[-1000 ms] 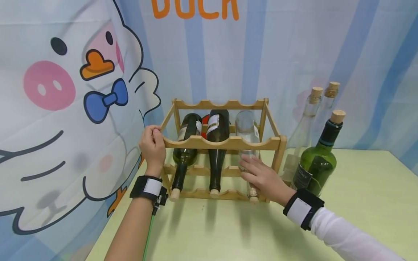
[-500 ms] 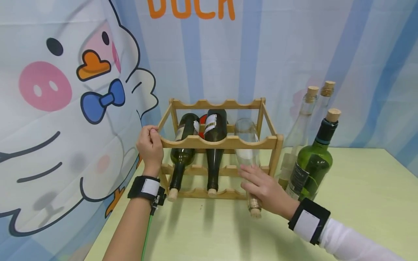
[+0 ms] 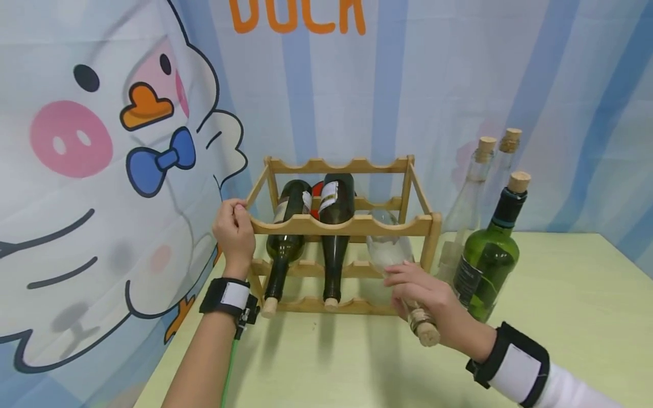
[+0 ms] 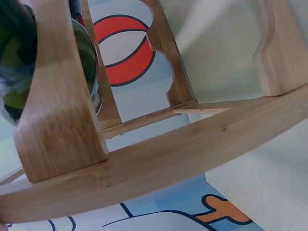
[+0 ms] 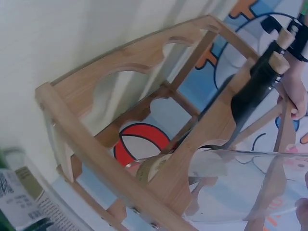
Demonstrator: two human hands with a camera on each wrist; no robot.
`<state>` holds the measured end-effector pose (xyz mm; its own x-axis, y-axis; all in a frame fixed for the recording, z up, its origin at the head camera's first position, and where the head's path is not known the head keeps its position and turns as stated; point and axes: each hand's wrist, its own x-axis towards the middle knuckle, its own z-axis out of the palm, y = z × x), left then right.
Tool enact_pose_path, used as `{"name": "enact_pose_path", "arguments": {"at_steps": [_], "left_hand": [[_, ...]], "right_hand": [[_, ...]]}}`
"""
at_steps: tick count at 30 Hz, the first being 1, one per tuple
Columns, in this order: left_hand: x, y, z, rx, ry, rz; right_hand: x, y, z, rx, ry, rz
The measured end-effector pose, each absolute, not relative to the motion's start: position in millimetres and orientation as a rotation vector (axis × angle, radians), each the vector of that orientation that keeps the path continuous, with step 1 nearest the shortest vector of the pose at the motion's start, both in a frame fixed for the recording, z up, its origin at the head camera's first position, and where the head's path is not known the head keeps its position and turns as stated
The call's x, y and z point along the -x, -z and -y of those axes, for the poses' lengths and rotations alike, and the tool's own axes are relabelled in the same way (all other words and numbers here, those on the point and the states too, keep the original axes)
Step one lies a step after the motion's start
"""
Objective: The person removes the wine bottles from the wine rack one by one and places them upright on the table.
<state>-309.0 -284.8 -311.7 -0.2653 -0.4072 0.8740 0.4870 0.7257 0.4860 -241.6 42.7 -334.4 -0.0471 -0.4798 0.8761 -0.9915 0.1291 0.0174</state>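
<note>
In the rack (image 3: 310,225), two dark bottles (image 3: 335,258) are seated.
Partly inside, a clear bottle (image 3: 389,249) is gripped by the right hand (image 3: 431,297), the rack's corner by the left hand (image 3: 234,231); three upright bottles (image 3: 494,249) are left beside it.

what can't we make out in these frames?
Head: neck of the held clear bottle, partly behind right hand.
Head: text on the standing green bottle's label, too small.
Right wrist: held clear bottle's corked end, past the right edge.
Left wrist: left hand, nearly all outside frame.
</note>
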Motion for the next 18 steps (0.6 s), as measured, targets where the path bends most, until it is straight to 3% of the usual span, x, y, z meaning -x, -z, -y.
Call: {"name": "enact_pose_path", "arguments": {"at_steps": [9, 18], "left_hand": [[309, 315, 279, 0.089, 0.830, 1.624], [311, 308, 282, 0.088, 0.854, 1.612]], "right_hand": [[226, 341, -35, -1.520, -0.893, 1.510], [198, 296, -16, -1.533, -0.988, 1.149]]}}
